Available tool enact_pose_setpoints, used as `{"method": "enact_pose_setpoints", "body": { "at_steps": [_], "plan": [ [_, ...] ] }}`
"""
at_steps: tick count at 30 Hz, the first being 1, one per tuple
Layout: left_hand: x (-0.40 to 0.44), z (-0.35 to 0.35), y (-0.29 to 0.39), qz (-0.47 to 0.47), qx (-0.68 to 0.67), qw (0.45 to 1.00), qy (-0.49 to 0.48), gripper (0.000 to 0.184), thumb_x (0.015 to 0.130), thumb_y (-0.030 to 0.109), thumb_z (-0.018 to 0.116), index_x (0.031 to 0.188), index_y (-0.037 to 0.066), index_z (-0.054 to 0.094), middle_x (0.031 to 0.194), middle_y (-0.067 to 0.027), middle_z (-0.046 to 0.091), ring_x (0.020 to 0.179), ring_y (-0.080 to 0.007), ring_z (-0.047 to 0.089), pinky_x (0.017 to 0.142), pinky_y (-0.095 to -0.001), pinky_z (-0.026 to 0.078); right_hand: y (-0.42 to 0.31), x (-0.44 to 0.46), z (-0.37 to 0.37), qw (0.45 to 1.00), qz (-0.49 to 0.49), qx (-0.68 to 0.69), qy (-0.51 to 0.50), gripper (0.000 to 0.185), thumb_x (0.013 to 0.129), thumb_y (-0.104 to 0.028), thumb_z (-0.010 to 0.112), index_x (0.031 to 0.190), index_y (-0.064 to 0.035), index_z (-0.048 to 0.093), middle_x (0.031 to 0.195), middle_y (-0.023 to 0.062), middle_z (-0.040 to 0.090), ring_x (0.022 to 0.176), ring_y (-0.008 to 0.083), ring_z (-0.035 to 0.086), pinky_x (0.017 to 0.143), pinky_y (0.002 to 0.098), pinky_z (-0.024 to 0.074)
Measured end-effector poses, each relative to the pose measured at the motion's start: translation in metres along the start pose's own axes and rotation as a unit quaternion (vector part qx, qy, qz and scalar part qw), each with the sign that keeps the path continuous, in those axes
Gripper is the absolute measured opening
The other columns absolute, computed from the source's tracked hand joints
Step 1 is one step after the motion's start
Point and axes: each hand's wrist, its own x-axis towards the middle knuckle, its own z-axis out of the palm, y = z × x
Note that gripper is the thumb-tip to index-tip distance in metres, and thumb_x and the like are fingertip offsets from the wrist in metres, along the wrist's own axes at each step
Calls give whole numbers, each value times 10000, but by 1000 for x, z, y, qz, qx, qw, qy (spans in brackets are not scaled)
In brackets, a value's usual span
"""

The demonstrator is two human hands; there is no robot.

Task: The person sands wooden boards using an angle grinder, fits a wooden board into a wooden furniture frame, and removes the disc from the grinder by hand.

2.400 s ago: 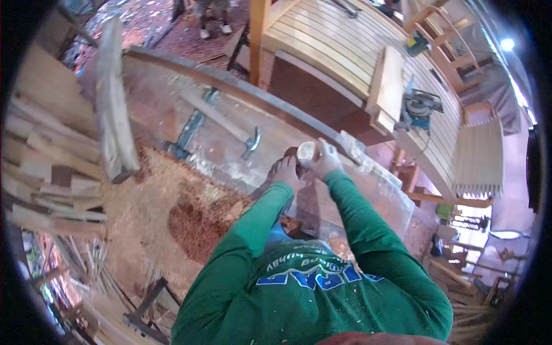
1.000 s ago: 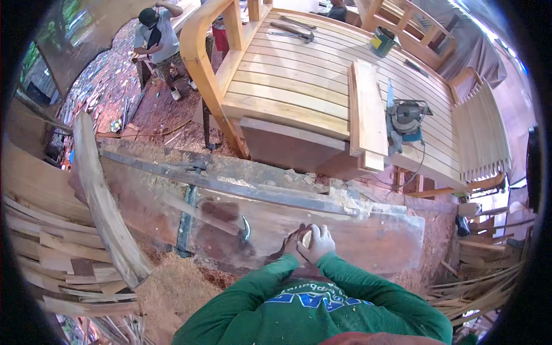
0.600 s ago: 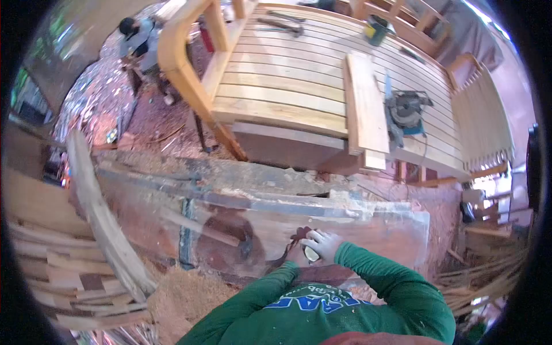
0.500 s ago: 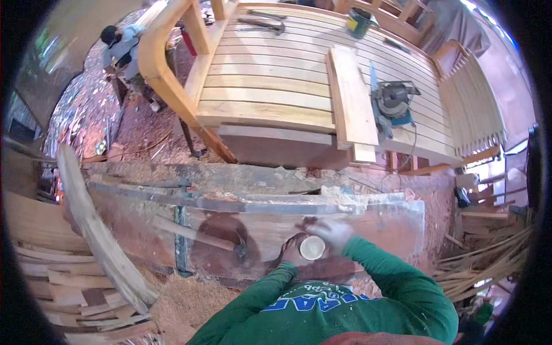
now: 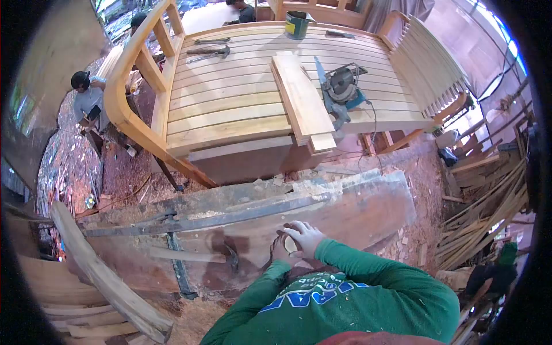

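Note:
Low over the workbench, my left hand [image 5: 280, 252] is wrapped round a small round container with a pale top [image 5: 290, 245]. My right hand [image 5: 308, 237] lies over the far side of it, fingers curved across its rim and partly hiding it. What the container holds cannot be made out. To the left of my hands, a hammer with a light wooden handle [image 5: 190, 254] rests on the worn reddish workbench [image 5: 368, 201]. Both of my arms are in green sleeves.
Beyond stands a slatted wooden bench [image 5: 230, 109] bearing stacked boards [image 5: 302, 100], a circular saw [image 5: 343, 86], a claw hammer [image 5: 210, 52] and a paint can [image 5: 296, 26]. A rough plank [image 5: 103, 270] leans at left; wood strips [image 5: 489, 213] pile up at right. Other people [image 5: 89, 103] are around.
My right hand has moved from beside the container onto its rim. The container's round top now shows narrower and partly covered. The view has shifted, bringing more people into sight.

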Motion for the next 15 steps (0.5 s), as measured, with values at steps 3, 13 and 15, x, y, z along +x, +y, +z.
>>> {"method": "enact_pose_setpoints", "body": {
  "at_steps": [3, 13, 15],
  "plan": [
    [7, 6, -7, -50, 31, 994, -93, 907, 659, 453, 832, 1426, 137, 465, 1420, -158, 544, 1285, -357, 526, 1053, -517, 421, 4, 5, 12, 999, -9, 22, -33, 912, 702, -358, 869, 1470, -166, 417, 1446, 205, 423, 1280, 452, 497, 1041, 530, 482],
    [2, -24, 31, -63, 15, 995, -80, 815, 670, 373, 821, 1385, 141, 505, 1348, -143, 597, 1266, -357, 544, 1077, -499, 406, 12, -39, -27, 981, 75, 132, 124, 709, 642, -351, 896, 1213, -71, 582, 1200, 218, 587, 1135, 429, 578, 963, 479, 515],
    [-8, -8, 13, -41, 52, 997, -25, 831, 665, 435, 828, 1379, 152, 513, 1340, -123, 605, 1267, -341, 548, 1078, -500, 406, 43, -75, -10, 975, 102, 113, 163, 663, 636, -339, 916, 1143, -41, 611, 1087, 206, 656, 1023, 409, 642, 900, 460, 544]
  ]
}}
